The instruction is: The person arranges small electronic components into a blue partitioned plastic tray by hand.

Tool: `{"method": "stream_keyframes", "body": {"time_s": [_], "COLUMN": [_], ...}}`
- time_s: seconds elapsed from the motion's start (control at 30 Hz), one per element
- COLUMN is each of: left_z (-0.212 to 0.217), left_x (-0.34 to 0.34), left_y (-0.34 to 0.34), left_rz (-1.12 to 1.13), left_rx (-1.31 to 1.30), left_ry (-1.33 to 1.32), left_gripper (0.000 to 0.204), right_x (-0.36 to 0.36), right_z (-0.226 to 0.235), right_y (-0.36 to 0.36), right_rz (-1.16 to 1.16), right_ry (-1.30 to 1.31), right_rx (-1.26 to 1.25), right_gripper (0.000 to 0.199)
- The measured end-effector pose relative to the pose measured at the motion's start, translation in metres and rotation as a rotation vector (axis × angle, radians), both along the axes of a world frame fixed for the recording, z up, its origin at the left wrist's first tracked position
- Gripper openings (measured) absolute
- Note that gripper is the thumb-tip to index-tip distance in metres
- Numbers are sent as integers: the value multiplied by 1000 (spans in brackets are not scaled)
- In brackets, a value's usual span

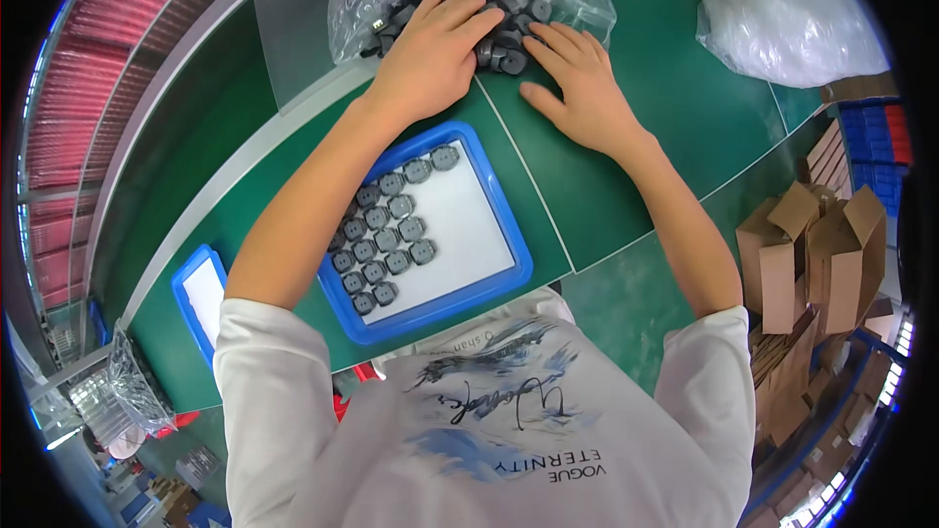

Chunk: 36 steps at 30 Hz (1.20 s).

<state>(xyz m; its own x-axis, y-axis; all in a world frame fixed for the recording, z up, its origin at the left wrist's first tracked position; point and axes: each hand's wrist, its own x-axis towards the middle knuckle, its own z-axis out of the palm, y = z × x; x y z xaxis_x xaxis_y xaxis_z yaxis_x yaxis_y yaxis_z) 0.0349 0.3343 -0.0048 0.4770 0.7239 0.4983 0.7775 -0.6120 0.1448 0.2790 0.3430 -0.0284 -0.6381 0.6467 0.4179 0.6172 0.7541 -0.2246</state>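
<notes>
A clear plastic bag (587,0) full of small dark grey plastic parts (508,60) lies at the far side of the bench. My left hand (430,59) rests on the parts at the bag's mouth, its fingers stretched and apart. Just to its right, my right hand (579,88) has its fingers spread at the bag's edge, with the thumb held away. I see nothing held in either hand. Nearer to me, a blue tray (523,259) with a white bottom holds several similar grey parts (423,252) in slanting rows on its left side. My left forearm hides part of that side.
The green bench (646,156) has a pale rail along its far edge. A smaller blue tray (180,284) lies left of my left arm. At the far right is a bulky translucent plastic bag (792,20). Open cardboard boxes (778,264) stand beyond the bench on the right.
</notes>
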Motion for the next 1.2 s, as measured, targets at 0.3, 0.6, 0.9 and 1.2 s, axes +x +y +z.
{"method": "stream_keyframes", "body": {"time_s": [0.3,0.6,0.9,1.2], "left_z": [-4,22,-2,0], "left_x": [-21,-86,-124,-121], "left_y": [-23,-140,-278,-325], "left_rz": [76,619,938,1093], "left_rx": [114,-35,-130,-216], "left_ry": [-171,-593,-92,-365], "left_gripper": [28,21,18,34], "right_x": [-1,30,33,36], "right_z": [9,10,16,10], "right_y": [-19,-69,-78,-78], "right_rz": [-109,-103,-124,-141], "right_ry": [236,142,105,149], "right_rx": [195,-47,-135,-191], "right_gripper": [20,18,18,13]}}
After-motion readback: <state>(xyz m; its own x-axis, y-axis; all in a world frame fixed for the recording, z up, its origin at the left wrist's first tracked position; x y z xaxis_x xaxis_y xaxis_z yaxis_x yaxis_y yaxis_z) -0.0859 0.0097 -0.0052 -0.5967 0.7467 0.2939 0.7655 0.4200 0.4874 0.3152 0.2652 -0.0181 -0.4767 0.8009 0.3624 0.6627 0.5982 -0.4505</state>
